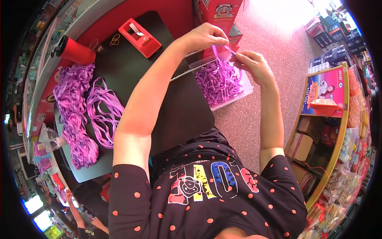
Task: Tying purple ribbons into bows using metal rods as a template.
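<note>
Both my hands are raised over a clear plastic box [244, 92] full of short purple ribbon pieces [219, 81]. My left hand [205, 36] pinches one end of a small purple ribbon piece [217, 51], and my right hand [254, 65] pinches the other end. The piece hangs just above the box's far edge. On the black table [179, 107] to my left lie a long heap of purple ribbon [73, 113] and several loose loops [104, 111].
A red tape dispenser [140, 36] and a red cup [75, 51] stand at the table's far side. A red carton [221, 14] stands behind the box. At the right is a yellow-edged shelf [338, 131] of packaged goods. Another person's hands [95, 223] show at lower left.
</note>
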`<state>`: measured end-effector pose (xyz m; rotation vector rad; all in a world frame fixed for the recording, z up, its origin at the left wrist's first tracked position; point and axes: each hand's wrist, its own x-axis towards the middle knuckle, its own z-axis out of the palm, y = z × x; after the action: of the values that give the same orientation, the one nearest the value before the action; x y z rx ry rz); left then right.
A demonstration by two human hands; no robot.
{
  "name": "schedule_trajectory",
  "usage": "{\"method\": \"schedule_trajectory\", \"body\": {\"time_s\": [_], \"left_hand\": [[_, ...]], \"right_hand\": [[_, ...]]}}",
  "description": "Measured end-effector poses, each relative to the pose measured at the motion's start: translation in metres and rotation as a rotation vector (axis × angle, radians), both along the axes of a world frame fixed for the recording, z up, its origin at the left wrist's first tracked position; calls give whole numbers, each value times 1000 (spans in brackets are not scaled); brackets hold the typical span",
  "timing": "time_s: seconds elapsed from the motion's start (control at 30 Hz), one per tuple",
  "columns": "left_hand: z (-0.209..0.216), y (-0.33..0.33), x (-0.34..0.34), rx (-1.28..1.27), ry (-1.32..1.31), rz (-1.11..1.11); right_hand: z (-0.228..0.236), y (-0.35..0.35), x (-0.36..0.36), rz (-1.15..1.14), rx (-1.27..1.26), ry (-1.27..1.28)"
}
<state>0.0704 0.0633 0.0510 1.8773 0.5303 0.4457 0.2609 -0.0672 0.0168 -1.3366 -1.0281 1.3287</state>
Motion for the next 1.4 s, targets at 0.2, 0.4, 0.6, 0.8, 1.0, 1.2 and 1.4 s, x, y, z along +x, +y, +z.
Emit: {"method": "schedule_trajectory", "body": {"time_s": [0.2, 0.4, 0.6, 0.8, 1.0, 1.2, 1.4], "left_hand": [[-15, 19, -34, -1, 201, 208], [-4, -29, -64, 289, 148, 586], [-15, -65, -65, 273, 78, 712], [-38, -57, -61, 591, 51, 627], [-44, -54, -60, 628, 109, 640], [-46, -56, -64, 610, 125, 671], [-49, -54, -63, 671, 104, 677]], "right_hand": [[-55, 46, -30, 215, -27, 363], [-67, 43, -60, 172, -47, 513], [-71, 38, -83, 64, -22, 548], [-69, 35, -91, -22, 46, 487], [-72, 32, -91, 3, 105, 307], [-66, 31, -95, -33, 105, 330], [-71, 49, -94, 136, 150, 158]]}}
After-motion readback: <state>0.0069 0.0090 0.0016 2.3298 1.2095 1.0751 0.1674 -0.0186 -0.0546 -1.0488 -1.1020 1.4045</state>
